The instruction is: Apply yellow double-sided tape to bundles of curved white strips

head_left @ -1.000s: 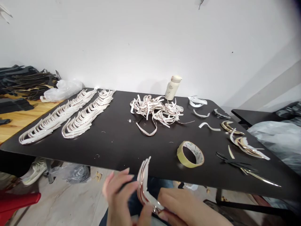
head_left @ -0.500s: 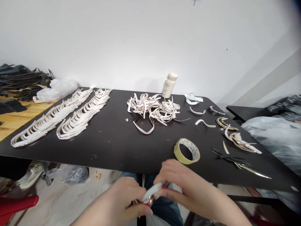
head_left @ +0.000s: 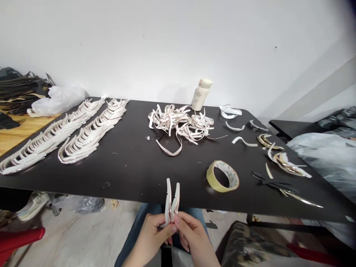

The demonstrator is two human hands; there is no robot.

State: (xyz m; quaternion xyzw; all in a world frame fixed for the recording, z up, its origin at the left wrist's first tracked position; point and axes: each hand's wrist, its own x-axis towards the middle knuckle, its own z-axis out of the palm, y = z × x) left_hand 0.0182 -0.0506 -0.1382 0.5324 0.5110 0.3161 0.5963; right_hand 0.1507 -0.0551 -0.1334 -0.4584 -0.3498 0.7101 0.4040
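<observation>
Close in, left hand (head_left: 151, 231) and right hand (head_left: 191, 233) meet, fingers and thumbs closed in a pinch on a bundle of pale strips (head_left: 168, 198), tips splayed in a narrow V toward twelve! Exact count, can't tell. Step in hand, I'd judge: steadying the bundle two-handed; any next move calls for a firm pinch, lest strips slip. From the hands, tape roll (head_left: 213, 181) at two o'clock; tangled heap (head_left: 170, 120) further off at twelve; overlapping rows (head_left: 90, 137) around ten; bottle (head_left: 200, 97) beyond, just past twelve.
</observation>
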